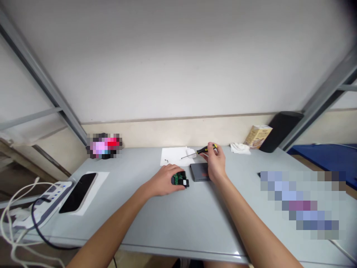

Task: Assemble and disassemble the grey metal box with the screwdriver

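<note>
My left hand (166, 180) is closed around a small green circuit board (178, 178) with black parts and a white label, low over the desk. In my right hand (215, 162) is a screwdriver (205, 149) with a black and yellow handle, its thin shaft pointing left above a white sheet of paper (173, 154). Several tiny dark screws (166, 160) lie on that sheet. A flat grey metal case (198, 173) rests on the desk between my hands, partly covered by the right one.
A phone (79, 192) and a white power strip (47, 204) with tangled cables sit at the left. Toward the back right stand a yellow carton (258, 136), a crumpled tissue (240, 148) and a black speaker-like cylinder (281, 130). Blurred-out items lie at both sides of the grey desk (178, 223).
</note>
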`<state>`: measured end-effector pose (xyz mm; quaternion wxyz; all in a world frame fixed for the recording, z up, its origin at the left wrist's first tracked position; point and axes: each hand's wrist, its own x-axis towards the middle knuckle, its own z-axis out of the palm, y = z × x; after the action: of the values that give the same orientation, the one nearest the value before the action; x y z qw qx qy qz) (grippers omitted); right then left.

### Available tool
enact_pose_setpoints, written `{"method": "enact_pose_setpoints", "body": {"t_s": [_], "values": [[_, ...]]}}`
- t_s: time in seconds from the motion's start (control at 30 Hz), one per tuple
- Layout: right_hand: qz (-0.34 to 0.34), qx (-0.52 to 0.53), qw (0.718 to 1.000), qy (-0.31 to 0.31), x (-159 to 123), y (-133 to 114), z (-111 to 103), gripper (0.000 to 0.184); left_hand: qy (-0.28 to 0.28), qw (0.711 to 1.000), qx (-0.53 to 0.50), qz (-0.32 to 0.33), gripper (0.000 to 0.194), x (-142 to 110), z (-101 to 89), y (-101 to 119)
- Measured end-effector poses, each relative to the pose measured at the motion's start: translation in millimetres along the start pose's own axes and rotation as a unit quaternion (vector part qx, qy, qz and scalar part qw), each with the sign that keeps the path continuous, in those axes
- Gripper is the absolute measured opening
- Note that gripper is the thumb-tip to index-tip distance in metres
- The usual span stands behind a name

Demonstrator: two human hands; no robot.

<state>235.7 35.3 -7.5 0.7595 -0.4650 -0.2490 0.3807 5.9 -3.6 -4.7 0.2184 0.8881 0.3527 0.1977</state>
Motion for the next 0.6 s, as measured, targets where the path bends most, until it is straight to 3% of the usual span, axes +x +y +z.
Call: {"method": "enact_pose_setpoints", "body": {"t_s": [0.33, 0.6], "values": [[0.007, 0.046, 0.998, -0.052, -4, -8, 3, 0.050, 0.028, 0.998, 0.020, -0.043, 0.062, 1, 7.8, -2], [0.028, 0.066, 0.992, -0.102, -12, -17, 5, 0.049, 0.123, 0.991, -0.011, -0.054, 0.025, 2, 6.3, -3]]}}
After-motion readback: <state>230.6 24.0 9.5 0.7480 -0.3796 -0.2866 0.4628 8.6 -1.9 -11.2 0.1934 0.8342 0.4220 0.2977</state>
